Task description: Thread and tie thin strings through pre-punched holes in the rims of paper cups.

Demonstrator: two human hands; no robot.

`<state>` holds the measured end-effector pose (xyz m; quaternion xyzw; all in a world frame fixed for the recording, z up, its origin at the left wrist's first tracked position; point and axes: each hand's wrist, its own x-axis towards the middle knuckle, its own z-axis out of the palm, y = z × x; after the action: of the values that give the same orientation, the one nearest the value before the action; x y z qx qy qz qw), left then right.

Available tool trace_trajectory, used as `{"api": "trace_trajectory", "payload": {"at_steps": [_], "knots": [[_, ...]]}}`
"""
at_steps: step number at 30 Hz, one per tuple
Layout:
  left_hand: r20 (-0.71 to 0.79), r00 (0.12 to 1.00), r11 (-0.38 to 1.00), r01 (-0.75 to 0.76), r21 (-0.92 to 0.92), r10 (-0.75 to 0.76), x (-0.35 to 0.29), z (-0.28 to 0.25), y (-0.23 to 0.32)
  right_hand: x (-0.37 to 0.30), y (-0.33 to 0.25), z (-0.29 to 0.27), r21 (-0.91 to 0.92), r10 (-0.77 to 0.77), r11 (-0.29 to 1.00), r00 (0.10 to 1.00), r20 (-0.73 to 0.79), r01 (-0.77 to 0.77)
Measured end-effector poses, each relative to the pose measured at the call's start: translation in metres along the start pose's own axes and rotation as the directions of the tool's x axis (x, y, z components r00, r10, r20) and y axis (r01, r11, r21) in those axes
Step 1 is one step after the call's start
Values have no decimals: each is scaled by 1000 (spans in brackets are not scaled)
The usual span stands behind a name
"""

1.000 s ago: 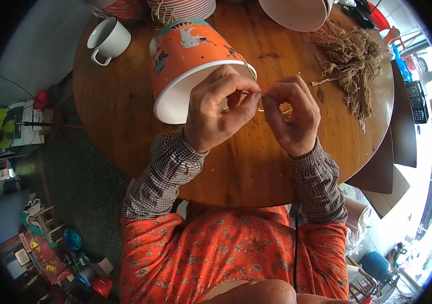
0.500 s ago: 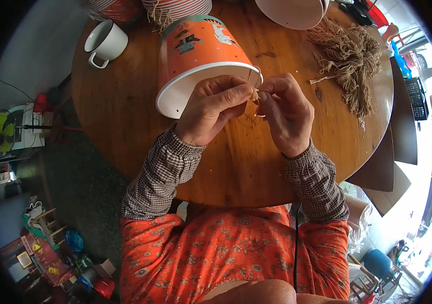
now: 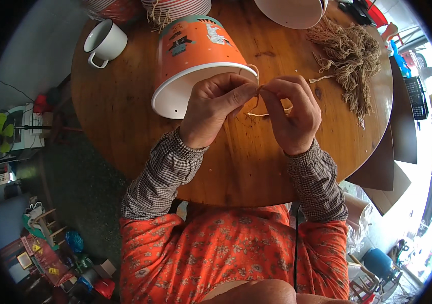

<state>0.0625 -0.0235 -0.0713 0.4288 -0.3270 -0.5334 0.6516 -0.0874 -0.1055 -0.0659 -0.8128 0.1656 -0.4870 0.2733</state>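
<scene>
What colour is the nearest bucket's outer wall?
The outer wall is mostly orange, clearest in the head view.

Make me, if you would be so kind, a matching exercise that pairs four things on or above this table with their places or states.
Things:
1. white mug
2. orange bucket
3. heap of brown cords
4. thin cord

Places and states:
A. tipped on its side, its white-rimmed mouth toward the person
B. pinched in the fingertips of the left hand and right hand
C. on the left part of the wooden table
D. lying loosely tangled on the table's right part

Right pairs: 1-C, 2-A, 3-D, 4-B
</scene>
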Motion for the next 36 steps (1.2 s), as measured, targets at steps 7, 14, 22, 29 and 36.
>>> {"api": "trace_trajectory", "payload": {"at_steps": [7, 14, 22, 29, 36], "knots": [[0, 989, 973, -148, 176, 150, 0, -1, 3, -2, 8, 1, 72, 79, 995, 995, -66, -75], [-19, 951, 923, -296, 246, 310, 0, -2, 1, -3, 9, -1, 166, 372, 916, 928, -9, -366], [30, 866, 683, -416, 600, 500, 4, -5, -5, 10, -3, -12, 456, 631, 533, 694, 346, -712], [283, 733, 349, -579, 737, 619, 7, 7, 2, 2, 2, -10, 377, 503, 720, 813, 294, -582], [301, 746, 350, -577, 738, 594, 8, 3, -11, 1, -4, -9, 305, 471, 785, 839, 272, -539]]}}
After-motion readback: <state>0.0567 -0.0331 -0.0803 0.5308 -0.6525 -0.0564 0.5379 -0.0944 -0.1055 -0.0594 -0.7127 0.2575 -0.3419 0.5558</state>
